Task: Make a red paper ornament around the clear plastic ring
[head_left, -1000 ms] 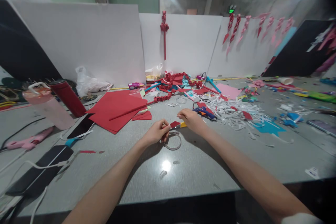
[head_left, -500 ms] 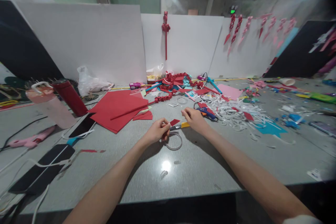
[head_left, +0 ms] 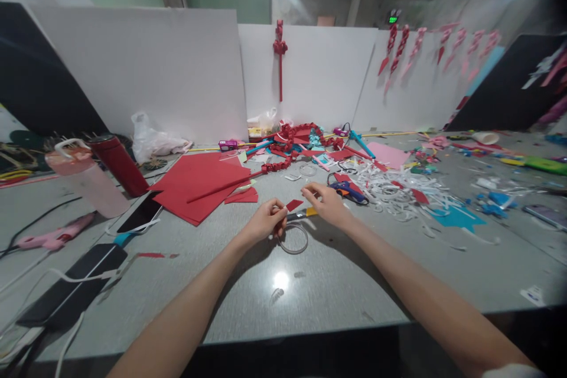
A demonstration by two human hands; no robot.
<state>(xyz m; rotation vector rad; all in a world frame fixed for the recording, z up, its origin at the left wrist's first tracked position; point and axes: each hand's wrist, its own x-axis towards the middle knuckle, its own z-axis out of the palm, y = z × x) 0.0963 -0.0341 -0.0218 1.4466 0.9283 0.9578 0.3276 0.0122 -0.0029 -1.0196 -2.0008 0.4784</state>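
Note:
My left hand is closed, its fingertips pinching the near end of a small red paper piece. To its right, my right hand is raised with bent fingers, thumb and fingertips close together; whether anything thin is between them cannot be made out. Under and between the hands lies a tool with a yellow handle and a dark, grey part. A ring of clear tape rests on the table just below it, beside the left fingers.
Red paper sheets lie at left, near a red flask and a pink glue gun. White paper strips and blue-handled scissors are at right. Curled red paper is piled behind.
My right hand has shifted slightly to the left, toward the red piece. My left hand has hardly moved and keeps its pinch.

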